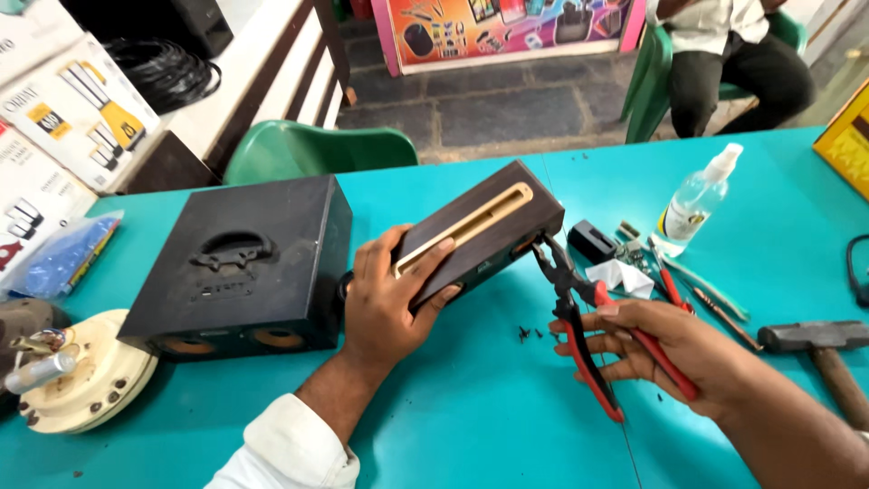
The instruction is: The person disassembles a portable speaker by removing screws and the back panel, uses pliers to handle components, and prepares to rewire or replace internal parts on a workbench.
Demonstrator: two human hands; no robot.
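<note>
My left hand [391, 303] grips a dark brown wooden speaker box [493, 231] with a long light-coloured slot on its top, holding it tilted above the teal table [471, 426]. My right hand [665, 353] holds red-handled pliers [588, 326] by the handles. The pliers' black jaws touch the lower right end of the box. Small dark bits lie on the table under the jaws.
A larger black speaker cabinet [244, 267] stands at left, a cream round motor part [86, 376] beyond it. A clear spray bottle [697, 199], hammer [819, 349], small tools and white paper lie at right. A seated person [733, 54] and a green chair [317, 149] are behind the table.
</note>
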